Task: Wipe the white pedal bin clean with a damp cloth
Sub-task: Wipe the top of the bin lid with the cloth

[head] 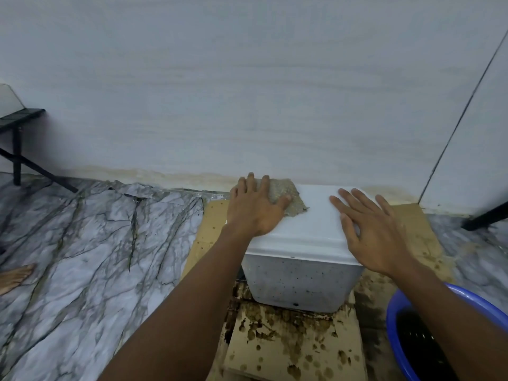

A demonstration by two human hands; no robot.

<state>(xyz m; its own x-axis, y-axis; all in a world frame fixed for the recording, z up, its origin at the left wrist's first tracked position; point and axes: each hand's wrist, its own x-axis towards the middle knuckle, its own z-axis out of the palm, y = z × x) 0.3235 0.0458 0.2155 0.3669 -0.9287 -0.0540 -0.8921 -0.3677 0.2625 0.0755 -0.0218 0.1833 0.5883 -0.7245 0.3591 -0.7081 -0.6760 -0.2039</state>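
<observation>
At the far left a bare foot [13,276] rests on the marble-patterned floor [96,243]. Further right lies a sheet of cardboard [288,350], spattered with brown drops. On it stands the white pedal bin [299,284], close against the wall, its front wall speckled with dirt.

The left hand [254,207] lies flat with straight fingers, pressing a grubby cloth [286,198] onto the far left corner of the lid [310,215]. The right hand [376,232] rests spread and flat on the lid's right side and grips nothing.

The bin looks like light, stiff plastic, likely to slide or tip under a hard wipe, so a steadying palm on the lid makes sense. The cloth is limp and is best worked under a flat palm.

At the right edge sits a blue basin [391,325] of dark water.
</observation>
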